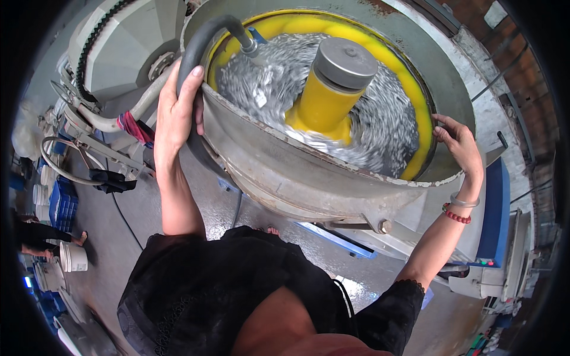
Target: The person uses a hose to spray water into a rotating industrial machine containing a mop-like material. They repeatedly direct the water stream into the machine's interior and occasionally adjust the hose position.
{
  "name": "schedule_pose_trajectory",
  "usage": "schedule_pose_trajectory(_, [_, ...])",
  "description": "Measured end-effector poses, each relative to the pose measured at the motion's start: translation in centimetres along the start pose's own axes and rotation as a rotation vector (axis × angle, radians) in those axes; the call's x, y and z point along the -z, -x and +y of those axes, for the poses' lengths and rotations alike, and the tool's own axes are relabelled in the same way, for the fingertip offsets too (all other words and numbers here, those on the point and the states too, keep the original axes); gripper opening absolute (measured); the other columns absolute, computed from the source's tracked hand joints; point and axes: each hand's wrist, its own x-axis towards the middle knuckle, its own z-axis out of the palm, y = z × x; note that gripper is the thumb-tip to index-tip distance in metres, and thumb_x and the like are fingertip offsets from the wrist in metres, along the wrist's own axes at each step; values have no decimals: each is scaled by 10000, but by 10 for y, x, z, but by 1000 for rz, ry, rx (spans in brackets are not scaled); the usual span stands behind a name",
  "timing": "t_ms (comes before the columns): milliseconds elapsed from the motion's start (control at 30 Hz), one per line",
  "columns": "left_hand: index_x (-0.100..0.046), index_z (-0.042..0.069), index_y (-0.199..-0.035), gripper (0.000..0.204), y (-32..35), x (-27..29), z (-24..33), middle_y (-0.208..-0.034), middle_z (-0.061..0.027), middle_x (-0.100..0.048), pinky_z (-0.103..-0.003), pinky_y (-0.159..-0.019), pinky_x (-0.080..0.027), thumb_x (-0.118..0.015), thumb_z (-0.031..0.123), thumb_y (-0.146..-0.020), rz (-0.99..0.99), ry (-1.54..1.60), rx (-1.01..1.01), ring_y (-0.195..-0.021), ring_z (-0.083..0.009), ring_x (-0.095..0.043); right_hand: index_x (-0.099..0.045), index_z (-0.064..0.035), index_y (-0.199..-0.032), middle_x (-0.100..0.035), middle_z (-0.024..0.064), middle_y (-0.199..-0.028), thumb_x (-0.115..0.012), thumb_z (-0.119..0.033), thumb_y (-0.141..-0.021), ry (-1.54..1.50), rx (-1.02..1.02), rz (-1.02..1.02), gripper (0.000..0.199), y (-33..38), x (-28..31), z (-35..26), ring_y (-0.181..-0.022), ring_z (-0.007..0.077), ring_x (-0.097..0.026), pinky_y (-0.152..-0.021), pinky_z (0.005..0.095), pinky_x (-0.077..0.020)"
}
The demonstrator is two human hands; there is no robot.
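Note:
A large round vibratory finishing tub [267, 172] with a yellow lining [380, 37] stands in front of me. Inside it, a blurred mass of small silvery pieces [389, 113] surrounds a yellow centre post [325, 107] with a grey metal cap [346, 59]. My left hand [176, 110] is closed round a thick grey hose [205, 41] at the tub's left rim. The hose bends over the rim, its metal-fitted end [252, 50] above the pieces. At the right rim, my right hand [460, 145] has bent fingers, slightly apart, near the yellow lining; nothing shows in them.
A pale multi-sided drum [122, 44] stands at the far left beside a pipe wrapped in red cloth [135, 127]. A blue crate [63, 204], a white bucket [73, 257] and another person's foot [81, 238] are at left. A dark cable [122, 216] crosses the floor.

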Motion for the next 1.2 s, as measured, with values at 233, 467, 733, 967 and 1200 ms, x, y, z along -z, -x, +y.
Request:
schedule_pose_trajectory(233, [-525, 30, -1146, 391, 0, -1, 2, -575, -7, -423, -225, -339, -342, -474, 384, -988, -19, -32, -10, -369, -81, -410, -609, 0, -1242, -704, 145, -926, -617, -142, -921, 5, 6, 0, 351, 1, 2, 2, -877, 174, -661, -779, 315, -491])
schedule_pose_trajectory(467, [-528, 29, -1126, 374, 0, 4, 2, -589, -1, -420, -218, -331, -346, -475, 371, -986, -4, -34, -15, -363, -81, -406, -607, 10, -1237, -700, 164, -1025, -610, -130, -921, -8, 9, -25, 346, -7, 0, -4, -951, 198, -663, -852, 326, -492])
schedule_pose_trajectory(733, [-513, 60, -1280, 591, 0, 4, 10, -822, -81, -620, -320, -511, -479, -572, 511, -903, -124, -99, 104, -558, -142, -572, -542, 67, -1292, -576, 160, -1321, -539, -121, -977, 4, 127, -138, 366, 0, 8, 31, -1193, 212, -545, -1012, 312, -427])
schedule_pose_trajectory(967, [-517, 42, -1186, 545, 10, 16, 8, -756, -133, -632, -401, -599, -498, -510, 519, -923, -163, -88, 26, -476, -223, -577, -513, -39, -1370, -592, 166, -1264, -553, -255, -987, 26, -50, -296, 441, 5, 8, -7, -1093, 239, -578, -953, 355, -443])
schedule_pose_trajectory(1200, [-519, 37, -1236, 571, 14, 17, 14, -787, -150, -639, -410, -655, -505, -510, 507, -911, -165, -133, 53, -480, -242, -594, -531, -58, -1350, -616, 90, -1158, -567, -229, -986, 179, 74, -368, 403, -11, 12, 11, -961, 174, -579, -832, 297, -467])
